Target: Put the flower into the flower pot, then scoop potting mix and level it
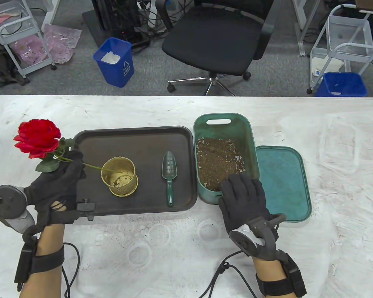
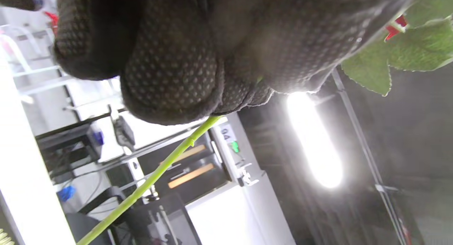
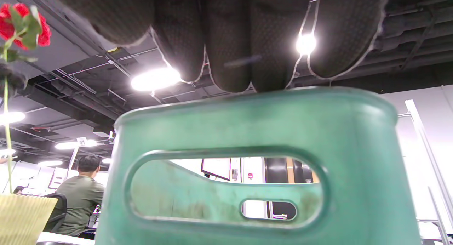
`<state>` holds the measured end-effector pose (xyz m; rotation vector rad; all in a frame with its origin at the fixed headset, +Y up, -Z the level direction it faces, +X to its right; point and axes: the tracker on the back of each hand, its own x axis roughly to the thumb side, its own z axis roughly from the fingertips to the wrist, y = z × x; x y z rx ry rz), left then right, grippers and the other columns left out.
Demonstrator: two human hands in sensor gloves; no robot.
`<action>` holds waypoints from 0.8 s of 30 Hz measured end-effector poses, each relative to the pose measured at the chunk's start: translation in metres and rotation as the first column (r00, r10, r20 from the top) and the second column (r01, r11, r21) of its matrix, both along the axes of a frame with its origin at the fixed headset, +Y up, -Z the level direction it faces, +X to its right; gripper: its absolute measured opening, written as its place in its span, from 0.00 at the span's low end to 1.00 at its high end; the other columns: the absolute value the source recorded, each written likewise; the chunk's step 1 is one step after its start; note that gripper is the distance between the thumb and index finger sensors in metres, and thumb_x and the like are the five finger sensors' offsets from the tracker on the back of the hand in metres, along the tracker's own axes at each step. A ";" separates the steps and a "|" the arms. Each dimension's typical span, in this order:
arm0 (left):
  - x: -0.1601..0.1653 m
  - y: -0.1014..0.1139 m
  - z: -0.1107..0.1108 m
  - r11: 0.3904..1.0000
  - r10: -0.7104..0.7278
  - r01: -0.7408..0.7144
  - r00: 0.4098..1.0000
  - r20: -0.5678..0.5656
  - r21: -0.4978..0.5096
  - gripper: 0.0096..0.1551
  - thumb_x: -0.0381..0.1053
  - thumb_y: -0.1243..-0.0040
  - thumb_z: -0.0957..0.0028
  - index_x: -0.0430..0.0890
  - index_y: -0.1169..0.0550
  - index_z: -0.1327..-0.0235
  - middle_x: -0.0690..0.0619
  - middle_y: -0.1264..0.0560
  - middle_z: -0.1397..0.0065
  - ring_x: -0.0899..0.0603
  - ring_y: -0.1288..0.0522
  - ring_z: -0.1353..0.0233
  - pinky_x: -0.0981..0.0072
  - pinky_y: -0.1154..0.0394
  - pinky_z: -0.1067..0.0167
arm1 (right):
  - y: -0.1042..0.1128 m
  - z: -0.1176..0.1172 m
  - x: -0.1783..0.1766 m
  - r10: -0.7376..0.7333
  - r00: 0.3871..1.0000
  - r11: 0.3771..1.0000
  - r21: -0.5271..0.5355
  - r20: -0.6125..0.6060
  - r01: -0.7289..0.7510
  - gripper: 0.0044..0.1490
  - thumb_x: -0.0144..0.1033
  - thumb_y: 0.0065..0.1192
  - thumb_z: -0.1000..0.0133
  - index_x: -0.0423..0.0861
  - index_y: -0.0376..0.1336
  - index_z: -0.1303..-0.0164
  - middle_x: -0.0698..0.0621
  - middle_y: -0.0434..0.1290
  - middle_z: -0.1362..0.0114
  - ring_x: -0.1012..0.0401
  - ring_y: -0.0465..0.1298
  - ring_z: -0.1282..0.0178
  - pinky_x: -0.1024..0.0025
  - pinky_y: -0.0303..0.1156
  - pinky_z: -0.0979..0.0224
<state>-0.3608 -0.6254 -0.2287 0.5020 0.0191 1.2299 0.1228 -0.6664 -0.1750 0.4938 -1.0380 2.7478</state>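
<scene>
A red artificial flower [image 1: 37, 138] with green leaves is held by its stem in my left hand [image 1: 60, 183], over the tray's left edge. Its thin green stem [image 2: 148, 181] slants right, and its tip reaches the rim of the gold flower pot [image 1: 119, 180], which stands on the dark tray [image 1: 143, 136]. A green scoop [image 1: 169, 173] lies on the tray right of the pot. My right hand [image 1: 242, 195] rests with straight fingers on the near rim of the green bin [image 1: 245, 130], which holds potting mix [image 1: 219, 164]. In the right wrist view the fingers [image 3: 230, 43] lie along the bin [image 3: 254, 124] rim.
The bin's green lid [image 1: 283, 183] lies flat to the right of the bin. An office chair [image 1: 217, 40], two blue waste bins [image 1: 115, 62] and wire carts stand beyond the table's far edge. A person [image 3: 81, 199] sits in the background of the right wrist view.
</scene>
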 end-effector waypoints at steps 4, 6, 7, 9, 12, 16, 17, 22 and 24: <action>-0.005 -0.023 -0.001 0.998 0.046 -0.047 0.999 -0.019 -0.049 0.22 0.59 0.26 0.58 0.53 0.11 0.53 0.55 0.13 0.50 0.49 0.09 0.64 0.59 0.13 0.57 | -0.002 0.000 -0.002 0.010 1.000 1.000 -0.006 -0.001 -0.010 0.33 0.50 0.55 0.48 0.49 0.67 0.34 0.42 0.73 0.25 0.40 0.75 0.28 0.30 0.69 0.31; -0.006 -0.029 0.000 0.996 0.047 -0.048 0.999 -0.025 -0.070 0.22 0.58 0.26 0.58 0.53 0.11 0.52 0.55 0.13 0.49 0.49 0.09 0.63 0.59 0.13 0.57 | -0.002 0.000 -0.003 0.015 1.000 1.000 -0.009 -0.003 -0.015 0.33 0.50 0.55 0.48 0.49 0.67 0.34 0.42 0.73 0.25 0.40 0.75 0.28 0.30 0.69 0.31; -0.007 -0.031 0.001 0.997 0.042 -0.044 0.999 -0.029 -0.069 0.22 0.59 0.26 0.58 0.53 0.12 0.52 0.55 0.13 0.49 0.49 0.09 0.63 0.59 0.13 0.57 | -0.003 0.000 -0.004 0.018 1.000 1.000 -0.010 -0.005 -0.018 0.33 0.50 0.55 0.48 0.49 0.67 0.34 0.41 0.73 0.25 0.40 0.75 0.28 0.30 0.69 0.31; -0.005 -0.036 0.002 0.997 0.037 -0.039 0.999 -0.026 -0.072 0.22 0.59 0.26 0.57 0.53 0.12 0.52 0.55 0.13 0.49 0.49 0.09 0.62 0.59 0.13 0.56 | -0.003 0.000 -0.007 0.031 1.000 0.999 -0.008 -0.006 -0.031 0.33 0.50 0.55 0.48 0.49 0.67 0.34 0.42 0.73 0.25 0.40 0.75 0.28 0.30 0.69 0.31; -0.003 -0.041 0.002 0.997 0.001 -0.004 0.999 -0.039 -0.080 0.22 0.59 0.26 0.57 0.54 0.12 0.52 0.55 0.13 0.49 0.49 0.09 0.62 0.59 0.13 0.56 | -0.003 0.001 -0.009 0.041 0.999 0.999 -0.006 -0.012 -0.041 0.33 0.50 0.55 0.48 0.49 0.67 0.34 0.42 0.73 0.25 0.40 0.75 0.28 0.30 0.69 0.31; 0.003 -0.046 0.000 0.995 -0.034 0.031 0.999 -0.029 -0.096 0.22 0.59 0.25 0.58 0.54 0.11 0.52 0.56 0.13 0.49 0.49 0.08 0.62 0.59 0.13 0.56 | 0.005 0.007 -0.015 0.043 0.999 0.999 0.035 -0.019 -0.042 0.33 0.50 0.55 0.48 0.49 0.67 0.34 0.41 0.73 0.25 0.40 0.75 0.28 0.30 0.69 0.31; 0.004 -0.047 0.000 0.995 -0.039 0.036 0.999 -0.026 -0.097 0.22 0.59 0.25 0.58 0.53 0.11 0.52 0.56 0.13 0.49 0.49 0.08 0.62 0.59 0.13 0.56 | 0.010 0.009 -0.018 0.037 0.999 0.998 0.050 -0.021 -0.036 0.33 0.50 0.55 0.48 0.49 0.67 0.34 0.41 0.73 0.25 0.40 0.75 0.28 0.30 0.69 0.31; 0.011 -0.048 0.001 0.993 -0.073 0.071 0.997 -0.018 -0.096 0.22 0.59 0.25 0.57 0.53 0.12 0.52 0.56 0.13 0.49 0.49 0.09 0.62 0.59 0.13 0.56 | 0.053 0.019 -0.066 0.067 0.990 0.991 0.125 -0.126 -0.051 0.33 0.49 0.56 0.48 0.49 0.66 0.34 0.41 0.73 0.25 0.39 0.75 0.28 0.32 0.70 0.31; 0.011 -0.046 0.002 0.991 -0.100 0.097 0.995 -0.025 -0.089 0.22 0.59 0.25 0.57 0.53 0.12 0.52 0.56 0.13 0.49 0.49 0.09 0.62 0.59 0.13 0.56 | 0.074 0.020 -0.100 0.115 0.981 0.988 0.122 -0.153 -0.097 0.33 0.49 0.56 0.48 0.49 0.66 0.33 0.40 0.73 0.25 0.39 0.75 0.29 0.35 0.72 0.31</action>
